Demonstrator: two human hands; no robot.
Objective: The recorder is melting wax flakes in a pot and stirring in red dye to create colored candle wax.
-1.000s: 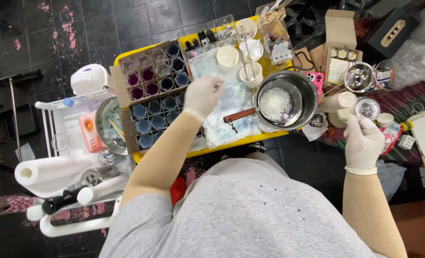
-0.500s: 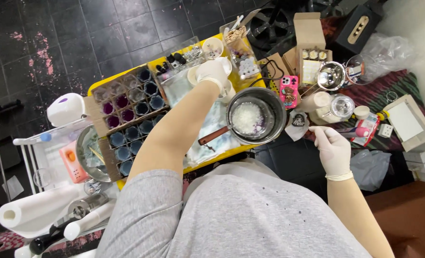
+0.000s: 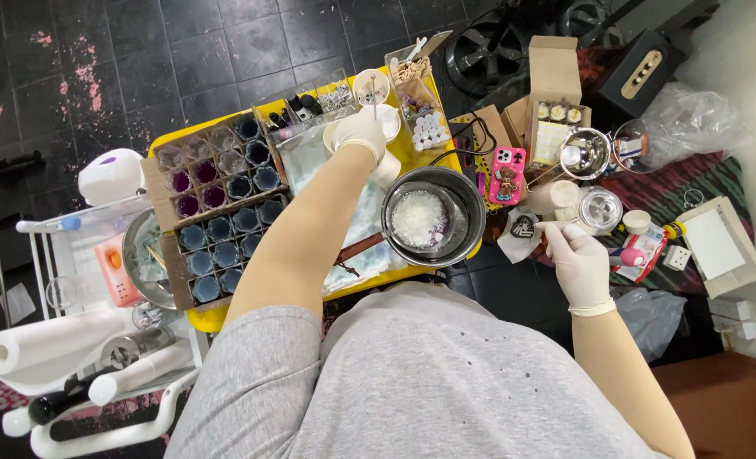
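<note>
1. Yellow tray (image 3: 193, 316) is packed edge to edge; I see my gloved left hand (image 3: 358, 132) curled over the white cups (image 3: 386, 167) at its far side, though I cannot tell what it clasps.
2. Steel pot (image 3: 433, 217) of white flakes overhangs the tray's right edge.
3. My right hand (image 3: 575, 259) pinches a thin stick beside the glass jar (image 3: 600, 208); bare floor lies between the tray and that clutter.

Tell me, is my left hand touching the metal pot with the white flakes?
Apart. The head view shows dark pot rim and tabletop between the left hand and the metal pot.
</note>
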